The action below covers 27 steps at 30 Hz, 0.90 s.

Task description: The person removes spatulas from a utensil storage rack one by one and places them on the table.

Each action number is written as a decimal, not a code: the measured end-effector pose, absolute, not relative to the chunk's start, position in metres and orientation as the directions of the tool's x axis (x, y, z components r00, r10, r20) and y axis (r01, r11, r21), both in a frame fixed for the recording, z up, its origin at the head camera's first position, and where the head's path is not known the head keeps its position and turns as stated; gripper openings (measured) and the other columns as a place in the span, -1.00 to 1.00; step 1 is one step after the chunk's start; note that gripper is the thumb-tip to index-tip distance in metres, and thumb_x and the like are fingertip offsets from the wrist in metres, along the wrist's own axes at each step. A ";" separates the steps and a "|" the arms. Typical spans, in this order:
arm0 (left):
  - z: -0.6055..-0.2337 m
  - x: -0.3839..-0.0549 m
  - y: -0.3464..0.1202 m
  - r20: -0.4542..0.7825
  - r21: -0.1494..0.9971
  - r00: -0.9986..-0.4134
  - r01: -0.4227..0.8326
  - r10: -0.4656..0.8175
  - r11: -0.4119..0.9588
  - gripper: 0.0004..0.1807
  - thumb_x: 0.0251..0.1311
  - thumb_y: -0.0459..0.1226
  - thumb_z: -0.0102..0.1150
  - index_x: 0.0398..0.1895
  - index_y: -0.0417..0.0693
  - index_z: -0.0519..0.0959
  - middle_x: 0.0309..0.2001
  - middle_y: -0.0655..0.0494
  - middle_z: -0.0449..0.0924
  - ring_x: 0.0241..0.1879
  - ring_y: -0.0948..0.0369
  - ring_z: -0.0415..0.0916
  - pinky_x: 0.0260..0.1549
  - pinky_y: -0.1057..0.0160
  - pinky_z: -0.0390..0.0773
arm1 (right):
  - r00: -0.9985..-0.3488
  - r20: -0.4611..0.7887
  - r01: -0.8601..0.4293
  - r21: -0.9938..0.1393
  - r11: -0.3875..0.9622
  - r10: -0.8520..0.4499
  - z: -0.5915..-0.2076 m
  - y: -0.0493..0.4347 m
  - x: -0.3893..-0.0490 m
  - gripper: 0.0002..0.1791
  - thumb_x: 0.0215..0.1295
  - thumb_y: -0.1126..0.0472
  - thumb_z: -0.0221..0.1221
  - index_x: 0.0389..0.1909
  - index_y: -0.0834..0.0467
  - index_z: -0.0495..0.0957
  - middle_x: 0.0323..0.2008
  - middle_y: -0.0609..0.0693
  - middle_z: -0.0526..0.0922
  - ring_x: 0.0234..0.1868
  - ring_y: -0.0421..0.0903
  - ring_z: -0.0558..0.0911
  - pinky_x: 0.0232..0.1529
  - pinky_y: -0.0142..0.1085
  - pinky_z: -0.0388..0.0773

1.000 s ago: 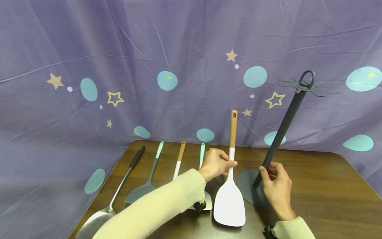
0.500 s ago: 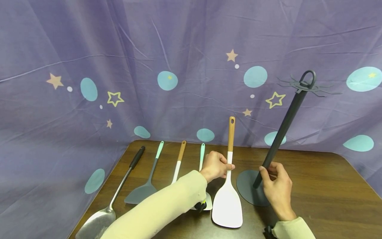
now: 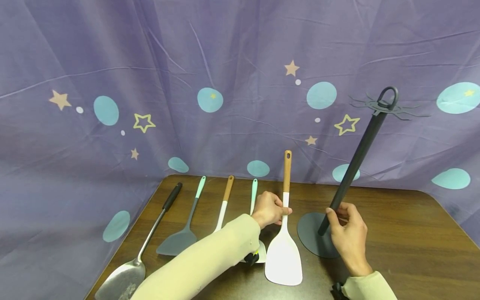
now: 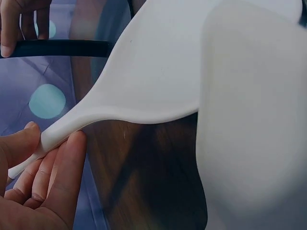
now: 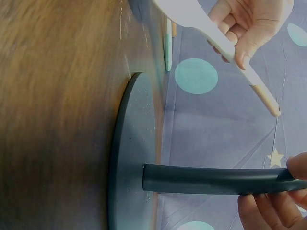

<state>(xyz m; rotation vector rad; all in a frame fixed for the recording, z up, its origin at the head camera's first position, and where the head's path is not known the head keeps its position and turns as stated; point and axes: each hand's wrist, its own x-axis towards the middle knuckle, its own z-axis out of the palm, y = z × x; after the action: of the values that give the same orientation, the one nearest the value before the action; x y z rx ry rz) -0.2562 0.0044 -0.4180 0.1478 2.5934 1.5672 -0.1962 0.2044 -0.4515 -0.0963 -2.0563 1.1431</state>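
My left hand pinches the white neck of a spatula with a wide white blade and a wooden handle end. The spatula slants, blade low toward me and handle raised; in the left wrist view, thumb and fingertips meet around its neck. My right hand grips the lower pole of a dark utensil stand. This stand has a round base on the table and a ring of thin hooks with a loop at the top. No utensil hangs on the hooks.
Left of my hands lie a steel spatula with a black handle, a grey spatula with a mint handle, and a wooden-handled white utensil. Another mint-handled utensil lies partly behind my left hand. A purple curtain hangs behind the table.
My left hand has moved the white spatula slightly left and lowered its handle end. My right hand and the stand have stayed in place.
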 end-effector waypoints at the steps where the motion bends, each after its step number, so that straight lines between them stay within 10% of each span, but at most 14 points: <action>1: -0.418 -0.257 0.004 -0.046 0.887 -0.990 0.022 0.135 0.460 -0.77 -0.10 -0.37 0.48 -0.66 -0.22 0.56 -0.67 0.05 0.54 -0.67 0.09 0.62 -0.69 0.26 0.62 | -0.703 0.585 -0.283 -0.752 0.595 0.405 -0.451 0.204 -0.196 -0.80 0.13 0.36 0.31 -0.23 0.26 0.55 -0.40 0.06 0.66 -0.42 -0.49 0.52 -0.33 -0.69 0.46; 17: -0.420 -0.264 0.007 -0.012 0.615 -0.990 0.101 0.138 0.782 -0.63 -0.06 -0.13 0.47 -0.82 0.03 0.50 -0.93 0.25 0.41 -0.83 0.31 0.44 -0.65 0.35 0.43 | -0.700 0.590 -0.286 -0.748 0.599 0.402 -0.451 0.204 -0.198 -0.79 0.12 0.36 0.32 -0.23 0.26 0.55 -0.41 0.06 0.67 -0.41 -0.50 0.51 -0.33 -0.69 0.47; 27: -0.423 -0.269 0.013 -0.083 0.583 -0.991 0.037 0.105 0.811 -0.69 -0.08 -0.21 0.49 -0.66 -0.18 0.53 -0.92 0.15 0.42 -0.82 0.22 0.53 -0.78 0.39 0.50 | -0.702 0.584 -0.279 -0.752 0.597 0.408 -0.451 0.203 -0.196 -0.80 0.12 0.36 0.32 -0.23 0.26 0.55 -0.41 0.06 0.66 -0.42 -0.47 0.51 -0.33 -0.68 0.47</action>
<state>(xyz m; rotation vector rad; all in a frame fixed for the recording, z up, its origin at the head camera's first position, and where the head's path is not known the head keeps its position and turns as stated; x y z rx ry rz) -0.2687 0.0128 -0.4233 0.1140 2.8831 0.9249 -0.1957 0.2033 -0.4510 -0.1015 -2.0568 1.1395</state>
